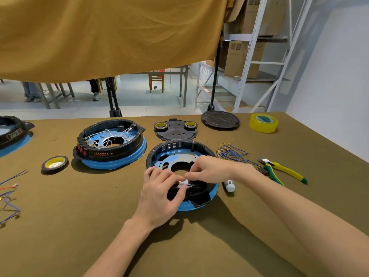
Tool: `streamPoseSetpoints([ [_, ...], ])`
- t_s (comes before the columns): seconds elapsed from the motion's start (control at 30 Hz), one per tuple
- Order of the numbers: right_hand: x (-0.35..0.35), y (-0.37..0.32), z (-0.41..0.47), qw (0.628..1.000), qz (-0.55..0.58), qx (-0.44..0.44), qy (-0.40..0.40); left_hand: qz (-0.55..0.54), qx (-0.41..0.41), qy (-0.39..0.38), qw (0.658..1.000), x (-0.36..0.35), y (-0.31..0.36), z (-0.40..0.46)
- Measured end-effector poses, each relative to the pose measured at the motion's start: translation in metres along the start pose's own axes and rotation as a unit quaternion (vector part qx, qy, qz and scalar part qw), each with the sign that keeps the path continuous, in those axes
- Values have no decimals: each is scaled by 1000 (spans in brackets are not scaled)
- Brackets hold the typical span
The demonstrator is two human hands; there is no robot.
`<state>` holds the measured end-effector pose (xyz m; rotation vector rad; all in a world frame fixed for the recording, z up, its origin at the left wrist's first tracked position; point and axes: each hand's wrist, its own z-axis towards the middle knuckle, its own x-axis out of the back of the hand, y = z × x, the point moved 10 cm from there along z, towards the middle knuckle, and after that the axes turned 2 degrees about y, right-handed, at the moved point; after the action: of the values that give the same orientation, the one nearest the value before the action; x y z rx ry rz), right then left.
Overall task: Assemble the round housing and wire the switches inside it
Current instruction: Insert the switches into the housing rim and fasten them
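Note:
A round black housing (177,148) on a blue base stands in front of me, with a blue plate inside it and no wires. My left hand (159,194) grips the housing's near rim, fingers over the top and thumb on the outer wall. My right hand (207,168) reaches in from the right and pinches something small at the same near rim; my fingers hide it. A second housing (111,144), with white wires and red switches fitted, sits at the back left. Loose blue wires (233,153) with brass terminals lie to the right.
Yellow-green cutters (283,170) and a small white part (229,185) lie to the right. A black cover plate (175,129) carrying two tape rolls, a round black lid (219,119) and yellow tape (263,122) sit behind. A tape roll (55,163), more wires (10,194) and a third housing (12,132) are on the left.

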<state>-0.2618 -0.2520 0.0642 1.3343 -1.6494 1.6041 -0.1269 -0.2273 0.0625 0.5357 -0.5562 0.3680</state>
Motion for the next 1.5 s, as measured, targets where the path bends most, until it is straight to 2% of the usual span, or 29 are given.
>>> streamPoseSetpoints([
  [0.1,4,3,-2,997,19,-7,-76,6,-23,-13,1000,-4,3,-3],
  [0.2,6,3,0,994,26,-3,-105,-7,-23,-13,1000,-3,2,-4],
  [0.47,4,9,4,993,74,8,-90,-12,3,-5,1000,-4,3,0],
  [0.93,3,11,9,987,118,-3,-106,-22,-15,6,1000,-1,10,-3],
  [1.3,0,11,11,987,129,-16,-97,-20,-7,-16,1000,-1,2,-1],
  [1.4,-2,11,11,991,101,-21,-90,-25,-8,-18,999,-2,1,-2],
  [1.47,6,5,14,996,76,-6,-38,-29,-8,-14,999,-1,1,-1],
  [1.5,16,0,18,997,71,5,18,-29,-9,-13,999,-1,2,0],
])
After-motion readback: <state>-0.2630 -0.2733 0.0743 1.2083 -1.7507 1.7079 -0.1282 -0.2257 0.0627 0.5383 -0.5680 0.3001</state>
